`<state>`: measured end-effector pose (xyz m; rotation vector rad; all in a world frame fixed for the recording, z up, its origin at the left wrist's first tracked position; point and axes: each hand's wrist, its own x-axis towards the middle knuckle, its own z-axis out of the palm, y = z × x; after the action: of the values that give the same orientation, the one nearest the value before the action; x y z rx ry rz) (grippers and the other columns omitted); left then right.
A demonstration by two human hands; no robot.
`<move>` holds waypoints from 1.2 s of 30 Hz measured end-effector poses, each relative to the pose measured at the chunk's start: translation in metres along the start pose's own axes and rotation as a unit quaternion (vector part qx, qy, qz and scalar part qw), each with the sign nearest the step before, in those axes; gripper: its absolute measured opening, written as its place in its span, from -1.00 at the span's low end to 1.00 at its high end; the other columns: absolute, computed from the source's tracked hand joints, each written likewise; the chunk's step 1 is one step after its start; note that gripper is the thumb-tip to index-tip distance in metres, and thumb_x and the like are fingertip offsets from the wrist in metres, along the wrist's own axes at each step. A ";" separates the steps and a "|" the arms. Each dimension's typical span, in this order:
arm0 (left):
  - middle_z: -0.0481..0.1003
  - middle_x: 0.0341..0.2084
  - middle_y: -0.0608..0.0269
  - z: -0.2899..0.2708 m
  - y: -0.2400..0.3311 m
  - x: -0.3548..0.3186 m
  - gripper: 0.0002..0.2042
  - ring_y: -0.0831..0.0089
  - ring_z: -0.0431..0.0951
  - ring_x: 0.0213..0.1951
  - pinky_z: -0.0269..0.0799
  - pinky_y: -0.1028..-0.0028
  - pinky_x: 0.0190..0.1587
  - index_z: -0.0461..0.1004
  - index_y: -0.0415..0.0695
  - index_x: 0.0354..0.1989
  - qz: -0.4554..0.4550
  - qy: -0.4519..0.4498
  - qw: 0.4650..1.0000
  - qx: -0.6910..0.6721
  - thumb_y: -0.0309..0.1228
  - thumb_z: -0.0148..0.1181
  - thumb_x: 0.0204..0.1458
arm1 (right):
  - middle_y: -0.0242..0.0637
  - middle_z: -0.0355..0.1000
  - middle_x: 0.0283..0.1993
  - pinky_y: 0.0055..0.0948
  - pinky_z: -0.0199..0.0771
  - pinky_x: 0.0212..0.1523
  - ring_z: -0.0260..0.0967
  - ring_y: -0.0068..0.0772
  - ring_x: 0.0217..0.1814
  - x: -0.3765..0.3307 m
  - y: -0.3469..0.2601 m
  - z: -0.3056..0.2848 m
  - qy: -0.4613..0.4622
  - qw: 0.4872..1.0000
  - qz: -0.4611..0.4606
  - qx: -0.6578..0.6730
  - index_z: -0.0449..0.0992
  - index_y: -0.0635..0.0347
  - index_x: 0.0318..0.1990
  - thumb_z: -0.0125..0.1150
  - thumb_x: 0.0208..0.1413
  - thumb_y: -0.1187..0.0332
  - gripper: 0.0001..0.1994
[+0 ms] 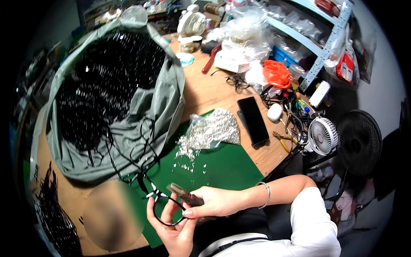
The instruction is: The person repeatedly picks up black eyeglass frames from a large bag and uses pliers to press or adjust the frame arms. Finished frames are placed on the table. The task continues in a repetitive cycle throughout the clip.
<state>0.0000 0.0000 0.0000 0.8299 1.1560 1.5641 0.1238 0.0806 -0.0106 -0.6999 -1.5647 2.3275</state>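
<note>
My left hand [171, 225] holds a thin black cord loop [165, 212] just above the near edge of a green cutting mat [222, 167]. My right hand [214, 202] grips dark pliers [184, 195] whose jaws meet the cord near a small silver piece. A clear bag of small silver metal parts [214, 128] lies open on the mat, with loose parts [186, 156] spilled in front of it. A large grey sack [150, 103] full of black cords sits at my left.
A black phone [253, 121], a white mouse-like device [275, 112], yellow-handled pliers [282, 139] and a small white fan [322, 136] lie right of the mat. A metal shelf [317, 51], plastic bags and clutter fill the back. More black cords [55, 214] pile at the left edge.
</note>
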 end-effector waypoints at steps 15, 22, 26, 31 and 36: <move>0.15 0.02 -0.12 -0.025 0.005 -0.003 -0.19 0.26 0.38 -0.08 0.39 0.36 -0.07 -0.39 -0.11 0.15 -0.039 -0.106 0.992 -0.058 -0.76 0.06 -0.16 | -0.50 0.22 -0.48 -0.67 0.18 -0.41 0.13 -0.72 -0.44 -0.002 -0.025 0.012 0.014 0.997 0.076 0.026 0.32 0.22 -0.39 0.04 0.06 0.23 -0.78; 0.19 0.00 -0.07 -0.026 0.001 -0.005 -0.18 0.37 0.37 -0.09 0.37 0.40 -0.06 -0.35 -0.12 0.15 -0.045 -0.107 0.993 -0.031 -0.74 0.11 -0.20 | -0.51 0.23 -0.47 -0.66 0.20 -0.41 0.10 -0.75 -0.44 -0.011 -0.028 0.010 0.026 0.995 0.070 -0.061 0.33 0.30 -0.29 0.05 0.05 0.29 -0.78; 0.25 -0.04 0.01 -0.029 -0.002 -0.009 -0.16 0.43 0.37 -0.13 0.39 0.44 -0.10 -0.33 -0.09 0.16 -0.042 -0.099 0.994 0.004 -0.73 0.13 -0.22 | -0.49 0.26 -0.47 -0.65 0.17 -0.42 0.08 -0.74 -0.43 -0.014 -0.029 0.010 0.018 0.992 0.052 -0.115 0.34 0.32 -0.30 0.04 0.05 0.31 -0.78; 0.22 -0.01 -0.04 -0.032 -0.004 -0.010 -0.18 0.45 0.37 -0.14 0.37 0.46 -0.08 -0.31 -0.14 0.16 -0.035 -0.107 0.994 -0.007 -0.71 0.14 -0.21 | -0.45 0.26 -0.54 -0.63 0.18 -0.45 0.09 -0.70 -0.48 -0.010 -0.030 0.016 0.040 0.988 0.049 -0.143 0.37 0.32 -0.33 0.06 0.03 0.28 -0.77; 0.23 -0.03 -0.04 -0.033 -0.004 -0.009 -0.19 0.42 0.37 -0.12 0.36 0.44 -0.07 -0.30 -0.14 0.16 -0.048 -0.114 0.992 0.008 -0.70 0.12 -0.21 | -0.43 0.23 -0.60 -0.59 0.15 -0.54 0.07 -0.68 -0.54 -0.007 -0.031 0.017 0.042 0.978 0.046 -0.199 0.38 0.33 -0.33 0.09 0.01 0.25 -0.73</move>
<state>-0.0259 -0.0176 -0.0143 0.9239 1.0278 1.3465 0.1198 0.0760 0.0245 -0.9630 -2.0213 2.0265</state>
